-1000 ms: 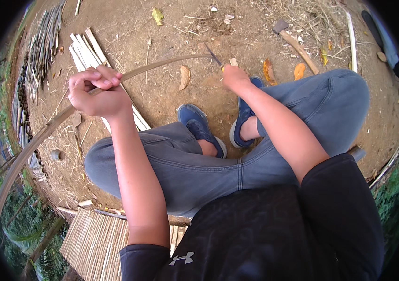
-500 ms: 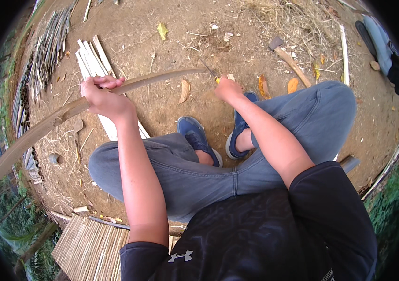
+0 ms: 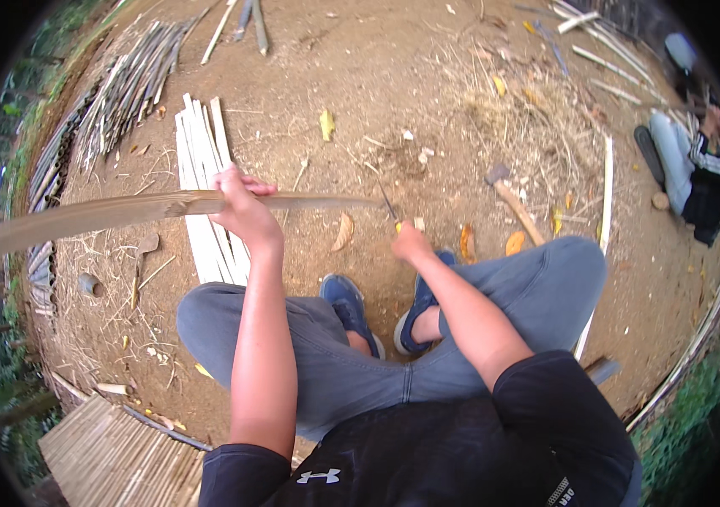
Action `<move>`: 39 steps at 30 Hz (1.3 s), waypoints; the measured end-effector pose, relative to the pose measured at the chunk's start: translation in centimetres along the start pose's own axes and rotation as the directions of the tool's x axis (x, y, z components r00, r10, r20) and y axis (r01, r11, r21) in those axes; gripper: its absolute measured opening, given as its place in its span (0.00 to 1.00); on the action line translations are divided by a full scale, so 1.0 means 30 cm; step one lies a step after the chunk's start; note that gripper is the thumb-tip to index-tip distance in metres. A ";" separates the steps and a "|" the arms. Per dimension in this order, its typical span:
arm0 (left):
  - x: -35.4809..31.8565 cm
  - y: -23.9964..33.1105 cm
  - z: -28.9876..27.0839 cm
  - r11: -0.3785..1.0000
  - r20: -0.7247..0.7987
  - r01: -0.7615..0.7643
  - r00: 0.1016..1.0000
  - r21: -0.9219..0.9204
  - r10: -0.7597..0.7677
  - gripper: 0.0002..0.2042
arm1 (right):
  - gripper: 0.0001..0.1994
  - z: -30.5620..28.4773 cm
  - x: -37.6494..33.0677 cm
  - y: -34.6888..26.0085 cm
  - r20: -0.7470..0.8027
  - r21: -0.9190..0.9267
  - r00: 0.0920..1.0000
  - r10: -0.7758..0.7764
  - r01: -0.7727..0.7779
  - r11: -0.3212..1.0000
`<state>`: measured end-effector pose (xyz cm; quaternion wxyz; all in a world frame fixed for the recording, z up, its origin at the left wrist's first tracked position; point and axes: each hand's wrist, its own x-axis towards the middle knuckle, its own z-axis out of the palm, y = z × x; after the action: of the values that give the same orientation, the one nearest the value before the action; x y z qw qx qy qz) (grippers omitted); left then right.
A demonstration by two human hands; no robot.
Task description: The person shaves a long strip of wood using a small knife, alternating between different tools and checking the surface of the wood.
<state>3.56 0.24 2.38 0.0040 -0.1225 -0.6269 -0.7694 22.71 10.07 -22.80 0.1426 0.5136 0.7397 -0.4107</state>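
A long, brownish bamboo strip (image 3: 106, 215) with a node on it runs from the far left edge toward the centre, bowed slightly. My left hand (image 3: 246, 207) is closed round it, right of the node, with some fingers pointing along it. In my right hand (image 3: 412, 242) is a knife with a thin dark blade (image 3: 387, 203) and a bit of yellow at its handle. The blade stands at the strip's right end; whether it touches cannot be made out. Below the left hand lie several pale split strips (image 3: 204, 241) on the ground.
A hatchet (image 3: 514, 203) lies right of my right hand, among dry grass and leaves. Another person (image 3: 673, 160) sits at the far right. Left are a stack of thin poles (image 3: 136, 84), a small trowel-like tool (image 3: 142, 253) and a short cylinder (image 3: 90, 285). A slatted mat (image 3: 115, 452) is lower left.
The view has shifted, bringing the other person further into sight. The bamboo strip lies more level, and my left hand is nearer its right end. The knife remains by that end.
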 end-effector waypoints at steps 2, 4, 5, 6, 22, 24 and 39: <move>0.012 -0.015 -0.019 0.999 -0.008 0.024 1.000 -0.032 -0.024 0.12 | 0.21 -0.005 -0.016 -0.039 0.005 -0.006 0.999 -0.045 0.045 0.999; 0.039 0.020 -0.031 0.999 -0.004 0.031 1.000 -0.010 -0.031 0.13 | 0.23 0.001 -0.047 -0.092 -0.022 -0.034 0.991 -0.135 0.134 0.990; 0.041 0.033 -0.034 0.999 0.007 0.037 0.999 0.025 -0.038 0.14 | 0.24 0.007 -0.054 -0.098 -0.042 -0.025 0.989 -0.142 0.141 0.990; 0.046 0.039 -0.025 0.997 0.027 0.048 0.998 0.053 -0.049 0.15 | 0.24 0.005 -0.048 -0.090 -0.072 -0.014 0.988 -0.140 0.139 0.990; 0.026 0.039 -0.103 0.981 0.093 0.166 0.983 -0.102 -0.156 0.21 | 0.14 -0.129 -0.217 -0.194 0.227 0.240 0.962 -0.151 0.094 0.966; 0.027 0.034 -0.098 0.980 0.094 0.166 0.983 -0.113 -0.156 0.22 | 0.14 -0.171 -0.244 -0.209 0.288 0.218 0.950 -0.124 0.061 0.974; 0.014 0.055 -0.133 0.968 -0.054 0.225 0.971 -0.109 -0.232 0.24 | 0.31 -0.369 -0.208 -0.242 -0.189 -0.033 0.883 -0.429 0.431 0.902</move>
<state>2.69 -3.90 3.32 -0.0702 -0.0239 -0.5961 -0.7995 21.38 13.41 -8.61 -0.0263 0.3747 0.8433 -0.3844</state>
